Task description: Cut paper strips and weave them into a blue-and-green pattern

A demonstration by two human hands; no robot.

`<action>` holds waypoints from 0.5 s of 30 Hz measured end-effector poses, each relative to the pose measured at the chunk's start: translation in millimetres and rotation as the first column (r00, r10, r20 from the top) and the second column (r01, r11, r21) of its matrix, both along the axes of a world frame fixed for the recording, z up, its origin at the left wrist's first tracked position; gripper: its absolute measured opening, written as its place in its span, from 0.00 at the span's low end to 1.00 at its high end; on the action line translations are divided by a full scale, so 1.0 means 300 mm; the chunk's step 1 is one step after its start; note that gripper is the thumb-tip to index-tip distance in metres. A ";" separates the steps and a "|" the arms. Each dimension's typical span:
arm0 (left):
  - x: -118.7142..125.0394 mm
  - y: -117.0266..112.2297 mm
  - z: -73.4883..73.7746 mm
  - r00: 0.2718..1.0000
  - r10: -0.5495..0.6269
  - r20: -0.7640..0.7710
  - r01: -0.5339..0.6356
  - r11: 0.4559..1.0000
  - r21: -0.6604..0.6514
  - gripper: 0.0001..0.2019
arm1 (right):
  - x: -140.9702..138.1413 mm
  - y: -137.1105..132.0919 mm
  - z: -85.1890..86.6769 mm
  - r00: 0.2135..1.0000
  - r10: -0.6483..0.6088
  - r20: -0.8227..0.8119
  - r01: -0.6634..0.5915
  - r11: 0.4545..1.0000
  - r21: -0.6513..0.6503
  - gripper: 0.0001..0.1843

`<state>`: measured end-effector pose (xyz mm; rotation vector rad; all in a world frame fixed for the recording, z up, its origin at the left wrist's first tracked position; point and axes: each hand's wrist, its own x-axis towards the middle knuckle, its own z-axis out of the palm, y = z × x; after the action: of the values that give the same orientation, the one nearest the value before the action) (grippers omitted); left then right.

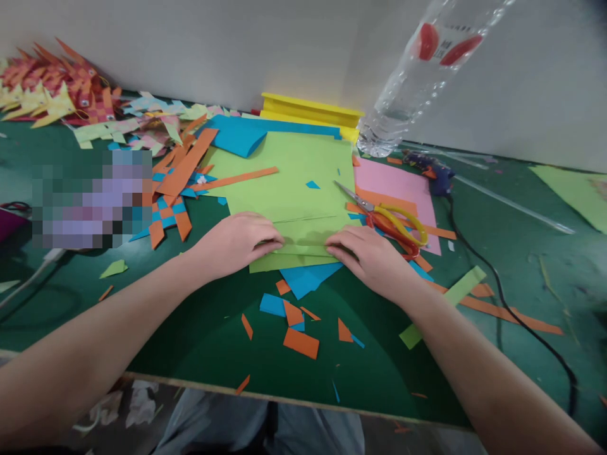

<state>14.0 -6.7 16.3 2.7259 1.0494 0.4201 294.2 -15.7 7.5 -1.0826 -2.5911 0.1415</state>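
As left hand (241,245) pinches paper (304,251), right hand (368,258) likewise

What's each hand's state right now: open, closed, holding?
Left hand: closed, fingers pinching the left part of the folded strip of green paper.
Right hand: closed, fingers pinching the same strip's right end.

- The left hand (237,245) is bare, with slim fingers.
- The right hand (372,256) is bare too.
- The left forearm (118,332) and right forearm (465,344) are uncovered as far as they show.
- The trousers (213,420) are pale grey-blue cloth, softly creased.
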 end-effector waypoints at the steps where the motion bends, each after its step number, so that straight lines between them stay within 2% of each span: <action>1: 0.001 0.001 -0.001 1.000 -0.001 -0.006 0.001 1.000 0.001 0.14 | 0.000 0.000 -0.001 1.000 -0.002 -0.003 0.002 1.000 0.007 0.08; 9: 0.001 0.008 -0.010 1.000 -0.010 -0.023 0.010 1.000 0.007 0.14 | -0.003 0.000 -0.008 1.000 -0.015 -0.015 0.014 1.000 -0.008 0.08; 15: 0.002 0.006 -0.004 1.000 0.026 -0.011 -0.027 0.998 -0.052 0.12 | -0.001 0.001 -0.010 1.000 -0.018 -0.010 0.018 1.000 -0.004 0.09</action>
<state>14.5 -4.9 15.0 2.6740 1.0847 0.3772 293.9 -15.2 4.6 -1.1034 -2.5726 0.1475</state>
